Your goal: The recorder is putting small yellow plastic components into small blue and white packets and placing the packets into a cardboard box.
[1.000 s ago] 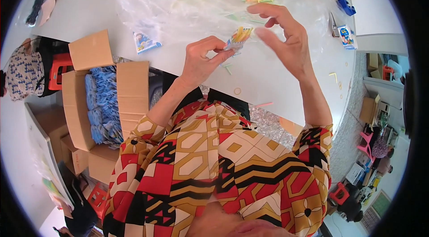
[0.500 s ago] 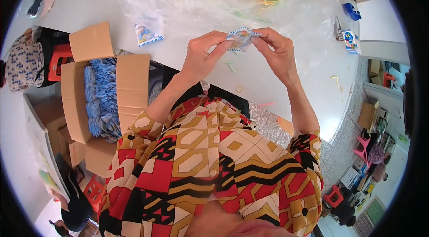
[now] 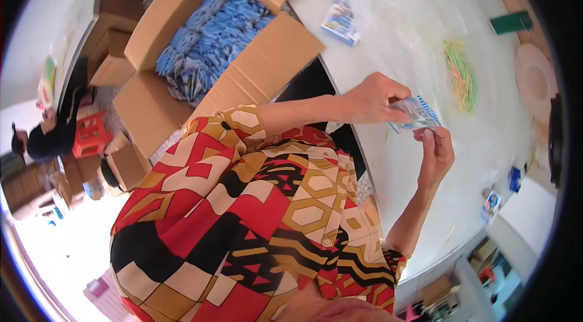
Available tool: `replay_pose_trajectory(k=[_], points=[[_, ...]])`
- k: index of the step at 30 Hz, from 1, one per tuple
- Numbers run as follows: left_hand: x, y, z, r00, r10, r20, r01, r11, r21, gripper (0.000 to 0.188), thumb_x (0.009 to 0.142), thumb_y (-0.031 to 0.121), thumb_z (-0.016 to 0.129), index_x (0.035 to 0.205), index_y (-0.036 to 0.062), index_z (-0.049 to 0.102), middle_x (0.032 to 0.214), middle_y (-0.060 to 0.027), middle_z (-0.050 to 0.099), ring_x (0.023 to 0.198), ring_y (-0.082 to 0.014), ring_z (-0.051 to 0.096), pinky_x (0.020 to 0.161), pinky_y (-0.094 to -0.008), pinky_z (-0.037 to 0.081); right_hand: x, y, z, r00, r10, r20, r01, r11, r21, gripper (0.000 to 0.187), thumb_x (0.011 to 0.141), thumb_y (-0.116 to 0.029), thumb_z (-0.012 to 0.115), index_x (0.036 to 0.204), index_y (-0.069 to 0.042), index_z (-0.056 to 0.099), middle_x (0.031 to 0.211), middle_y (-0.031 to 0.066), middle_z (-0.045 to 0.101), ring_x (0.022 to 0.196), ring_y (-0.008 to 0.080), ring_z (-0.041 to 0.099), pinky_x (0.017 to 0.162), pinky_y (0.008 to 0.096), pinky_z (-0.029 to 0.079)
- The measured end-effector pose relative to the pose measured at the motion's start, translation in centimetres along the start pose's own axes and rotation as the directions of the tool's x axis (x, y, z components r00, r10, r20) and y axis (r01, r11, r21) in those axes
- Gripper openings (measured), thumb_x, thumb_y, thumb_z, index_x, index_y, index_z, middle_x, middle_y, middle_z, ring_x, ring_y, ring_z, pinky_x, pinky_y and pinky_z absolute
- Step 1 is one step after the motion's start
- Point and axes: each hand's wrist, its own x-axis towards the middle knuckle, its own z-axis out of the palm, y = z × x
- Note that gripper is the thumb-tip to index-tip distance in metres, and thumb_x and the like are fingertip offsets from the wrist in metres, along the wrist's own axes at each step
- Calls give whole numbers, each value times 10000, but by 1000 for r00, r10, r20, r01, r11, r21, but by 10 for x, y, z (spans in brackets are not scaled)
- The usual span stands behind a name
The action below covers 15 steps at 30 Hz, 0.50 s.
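Between my hands is a small clear plastic packet (image 3: 418, 113) with blue-striped edges, held above the white table. My left hand (image 3: 375, 101) grips one side of it, thumb and fingers closed. At its lower corner, the fingertips of my right hand (image 3: 436, 153) pinch together; what lies inside the packet is blurred. A similar blue and white packet (image 3: 341, 21) lies on the table beyond my left hand. To my left an open cardboard box (image 3: 255, 85) holds a mass of blue packets (image 3: 212, 36).
A pile of thin green, yellow and orange sticks (image 3: 461, 76) rests on a clear plastic sheet (image 3: 419, 30). Farther off are a green box (image 3: 511, 22), a blue object (image 3: 515, 179) and a small printed pack (image 3: 491, 205). A red stool (image 3: 92, 133) stands behind the carton, near a person.
My view has turned left, bringing the carton closer to the middle. Both hands still hold the packet, now tilted, with my right hand lower at its corner.
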Motion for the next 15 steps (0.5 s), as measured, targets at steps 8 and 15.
replay_pose_trajectory(k=[8,15], points=[[-93,-20,-183,886,-63,-459,254,894,368,206,804,137,704,995,64,678,785,10,636,698,-51,551,611,-226,469,3,21,-7,989,113,96,-97,982,-160,149,935,-68,516,1022,-1,616,967,61,631,814,114,583,744,247,476],[-250,-6,-293,642,-147,-752,455,863,219,242,789,10,652,1028,-7,626,884,2,656,779,-46,587,712,-209,477,12,38,-5,984,147,102,-125,972,-200,150,939,-82,514,1000,-1,624,938,45,627,793,110,574,739,251,483]])
